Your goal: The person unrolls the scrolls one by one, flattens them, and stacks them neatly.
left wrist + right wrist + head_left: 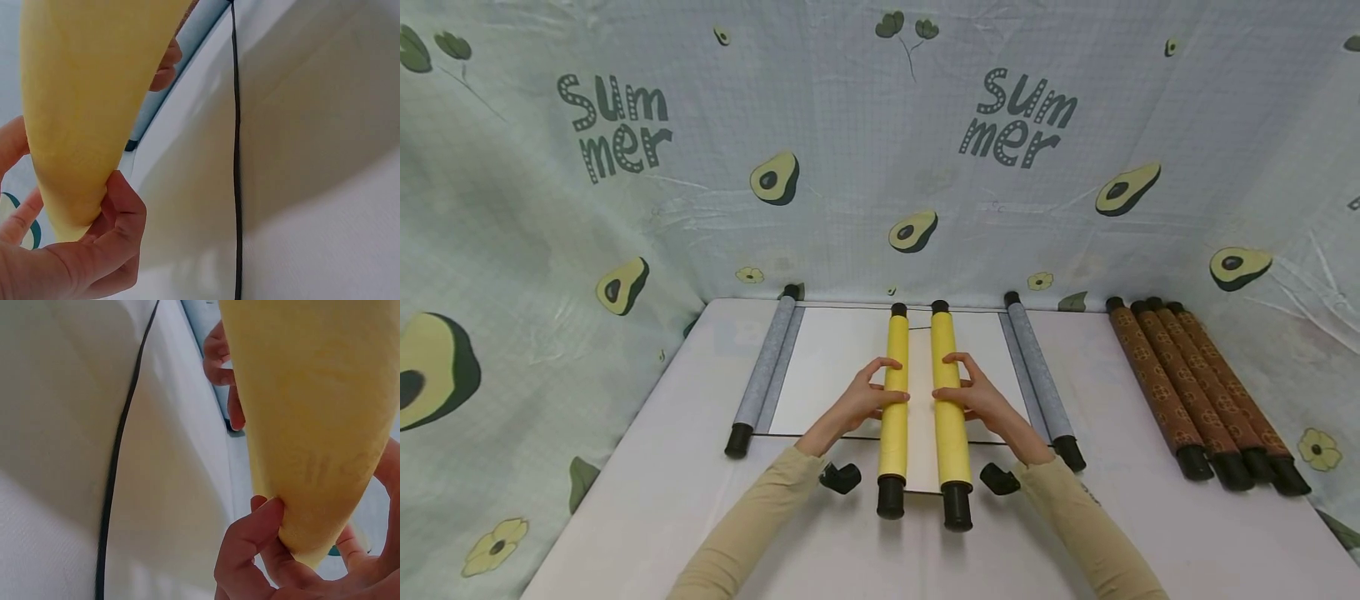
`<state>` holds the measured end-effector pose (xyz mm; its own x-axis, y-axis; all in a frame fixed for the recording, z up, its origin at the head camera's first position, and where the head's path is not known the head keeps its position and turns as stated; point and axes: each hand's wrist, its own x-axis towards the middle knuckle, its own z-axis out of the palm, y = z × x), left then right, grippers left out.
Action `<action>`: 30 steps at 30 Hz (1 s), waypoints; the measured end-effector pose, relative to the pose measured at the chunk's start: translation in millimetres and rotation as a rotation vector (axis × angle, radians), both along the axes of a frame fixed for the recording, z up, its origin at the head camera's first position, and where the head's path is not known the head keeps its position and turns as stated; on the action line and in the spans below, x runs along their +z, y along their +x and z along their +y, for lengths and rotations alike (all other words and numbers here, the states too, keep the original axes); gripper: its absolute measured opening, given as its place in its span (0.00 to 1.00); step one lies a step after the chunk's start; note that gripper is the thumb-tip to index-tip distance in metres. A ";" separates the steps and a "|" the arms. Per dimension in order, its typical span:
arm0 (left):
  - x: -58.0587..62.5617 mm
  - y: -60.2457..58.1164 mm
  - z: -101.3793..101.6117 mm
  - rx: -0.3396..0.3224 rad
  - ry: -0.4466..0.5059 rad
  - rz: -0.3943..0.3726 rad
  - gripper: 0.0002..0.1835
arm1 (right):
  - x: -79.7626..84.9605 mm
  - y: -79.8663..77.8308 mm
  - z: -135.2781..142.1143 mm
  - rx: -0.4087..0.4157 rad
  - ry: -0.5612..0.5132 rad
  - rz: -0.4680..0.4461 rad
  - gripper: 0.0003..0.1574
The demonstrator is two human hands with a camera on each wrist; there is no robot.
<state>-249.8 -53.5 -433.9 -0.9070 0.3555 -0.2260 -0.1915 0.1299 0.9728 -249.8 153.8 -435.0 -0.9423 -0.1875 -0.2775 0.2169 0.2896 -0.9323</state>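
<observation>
A yellow scroll, partly unrolled, spans both hands, with a strip of pale paper (922, 392) between its left roll (894, 442) and right roll (951, 450). Black caps finish the rolls' ends. My left hand (867, 398) grips the left roll near its middle, fingers and thumb curled round it. On the right roll, my right hand (983, 396) has a matching hold. In the left wrist view, thumb and fingers pinch the yellow roll (94, 94); the right wrist view shows the same on its roll (319, 394). Under the hands lies an unrolled scroll with white paper (835, 358).
The white paper's grey rolls lie at its left (767, 367) and right (1037, 367). Several brown patterned rolls (1157, 383) with black caps lie side by side at the table's right. A patterned cloth (850, 108) hangs behind the table (700, 467).
</observation>
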 end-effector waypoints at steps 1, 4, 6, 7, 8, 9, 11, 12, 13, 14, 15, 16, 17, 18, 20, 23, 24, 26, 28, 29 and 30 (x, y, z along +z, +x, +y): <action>-3.5 -1.8 -0.1 0.004 0.001 0.004 0.28 | -0.5 -0.2 0.5 0.000 0.000 -0.006 0.37; -3.5 -1.4 -1.0 -0.003 0.004 0.016 0.27 | -1.5 -0.2 1.4 0.003 -0.010 -0.016 0.37; -3.3 -1.1 -1.4 -0.008 -0.001 0.024 0.26 | -2.1 -0.3 2.2 0.006 -0.023 -0.016 0.37; -3.3 -1.1 -1.6 -0.005 -0.007 0.026 0.26 | -2.4 -0.2 2.5 0.009 -0.030 -0.014 0.37; -3.2 -1.0 -1.8 -0.001 -0.009 0.025 0.26 | -2.7 -0.2 2.8 0.012 -0.038 -0.010 0.37; -3.1 -0.8 -2.0 0.004 -0.015 0.025 0.26 | -3.0 -0.3 3.3 0.016 -0.045 -0.007 0.37; -2.9 -0.7 -2.4 0.016 -0.021 0.022 0.25 | -3.4 -0.1 4.0 0.022 -0.057 -0.002 0.37; -2.9 -0.8 -2.6 0.023 -0.023 0.020 0.25 | -3.4 0.1 4.4 0.027 -0.062 0.000 0.37; -2.8 -0.8 -2.9 0.028 -0.027 0.025 0.24 | -3.4 0.4 4.7 0.031 -0.067 0.003 0.37; -2.8 -0.9 -3.2 0.030 -0.028 0.029 0.24 | -3.2 0.7 5.0 0.036 -0.072 0.007 0.37; -2.7 -0.9 -3.5 0.032 -0.031 0.035 0.24 | -3.1 1.0 5.4 0.041 -0.075 0.010 0.37; -2.8 -1.1 -4.0 0.033 -0.030 0.035 0.24 | -2.9 1.4 5.6 0.044 -0.077 0.016 0.37; -3.1 -1.3 -4.6 0.033 -0.030 0.037 0.24 | -3.0 1.5 6.2 0.049 -0.078 0.024 0.37; -3.4 -1.4 -5.1 0.034 -0.031 0.040 0.24 | -3.0 1.7 6.5 0.052 -0.074 0.033 0.36; -4.0 -1.7 -6.2 0.033 -0.031 0.038 0.24 | -3.2 1.9 7.5 0.054 -0.064 0.053 0.35; -4.9 -1.8 -7.4 0.026 -0.032 0.031 0.24 | -3.3 2.2 8.9 0.052 -0.056 0.073 0.33; -5.1 -1.8 -7.8 0.023 -0.033 0.032 0.24 | -3.2 2.3 9.3 0.050 -0.054 0.076 0.33; -5.5 -1.6 -8.7 0.018 -0.033 0.032 0.25 | -3.1 2.3 10.3 0.050 -0.055 0.078 0.33; -5.9 -1.6 -9.5 0.014 -0.034 0.034 0.25 | -3.2 2.1 11.3 0.048 -0.050 0.077 0.32; -6.2 -1.7 -9.8 0.011 -0.036 0.036 0.25 | -3.3 2.0 11.7 0.047 -0.045 0.076 0.32; -6.3 -1.9 -10.1 0.010 -0.036 0.035 0.26 | -3.4 1.8 12.1 0.046 -0.039 0.075 0.32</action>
<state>-251.6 -63.5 -440.2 -0.9178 0.3389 -0.2069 -0.1591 0.1635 0.9736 -248.0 165.9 -438.4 -0.9503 -0.2404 -0.1976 0.1329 0.2604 -0.9563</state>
